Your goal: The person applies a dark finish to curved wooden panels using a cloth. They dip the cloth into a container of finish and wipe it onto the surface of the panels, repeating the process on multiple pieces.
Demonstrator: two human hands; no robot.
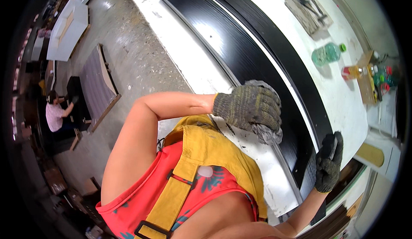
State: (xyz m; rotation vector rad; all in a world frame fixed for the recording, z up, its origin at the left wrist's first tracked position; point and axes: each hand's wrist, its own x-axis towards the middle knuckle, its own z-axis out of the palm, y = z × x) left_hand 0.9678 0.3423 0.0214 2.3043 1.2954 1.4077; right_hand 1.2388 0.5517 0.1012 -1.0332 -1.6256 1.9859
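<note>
Black glossy panels (206,33) lie side by side on a white worktable, with metal-coloured edges along them. My left hand (251,106), in a grey-and-yellow knit glove, is closed around a crumpled grey rag (268,133). The rag bulges out on both sides of the fist, over the nearer black panel. Beside the near end of the outer black strip (302,97) is my right hand (328,164), in a dark knit glove. Its fingers are folded together. What they hold, if anything, is too hard to make out.
On the table's right side stand a green-capped clear bottle (326,54), an amber drink bottle (352,72) and a cardboard box (367,82) with more bottles. A tool lies on a worn block (308,11). Across the concrete floor, a person (58,112) sits by a leaning panel (92,88).
</note>
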